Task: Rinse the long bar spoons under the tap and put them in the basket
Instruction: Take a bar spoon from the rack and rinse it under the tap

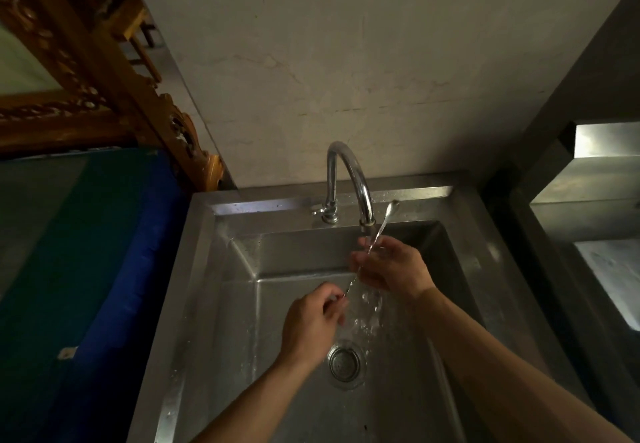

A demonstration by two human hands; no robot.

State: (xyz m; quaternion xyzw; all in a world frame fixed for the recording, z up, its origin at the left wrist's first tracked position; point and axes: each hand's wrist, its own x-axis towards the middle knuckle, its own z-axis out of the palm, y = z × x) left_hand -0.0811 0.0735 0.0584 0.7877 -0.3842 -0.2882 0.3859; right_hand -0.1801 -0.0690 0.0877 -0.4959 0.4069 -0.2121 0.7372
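Rinsing one long, thin, twisted-stem steel bar spoon [381, 226] under the curved chrome tap [349, 179]. Left hand [311, 325] pinching its lower end, right hand [391, 266] pinching mid-stem. Next, probably, carrying it to a basket, none in view.

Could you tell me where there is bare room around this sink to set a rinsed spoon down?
The sink floor left of the drain is bare, as is the rim left of the tap. Under the spout it is crowded: both hands hold the bar spoon there.
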